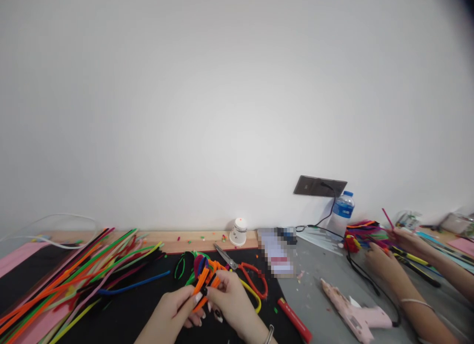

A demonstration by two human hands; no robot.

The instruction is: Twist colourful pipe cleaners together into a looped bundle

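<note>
Bent orange pipe cleaners (202,280) with a short black piece across them are pinched between my two hands. My left hand (175,308) grips their lower left side, fingertips closed. From the right, my right hand (234,298) presses thumb and fingers on the black part and the orange loops. Just behind the hands lie a looped green pipe cleaner (180,267) and a purple and blue piece (200,265). Scissors with red handles (255,277) rest open beyond my right hand, and a yellow loop (253,292) shows beside it. My fingers partly hide the held piece.
Many coloured pipe cleaners (92,280) spread over the black mat at left. A white paper cup (239,233) stands by the wall. To the right are a red cutter (294,322), a pink glue gun (355,312), a bottle (342,210) and a co-worker's hands (381,257).
</note>
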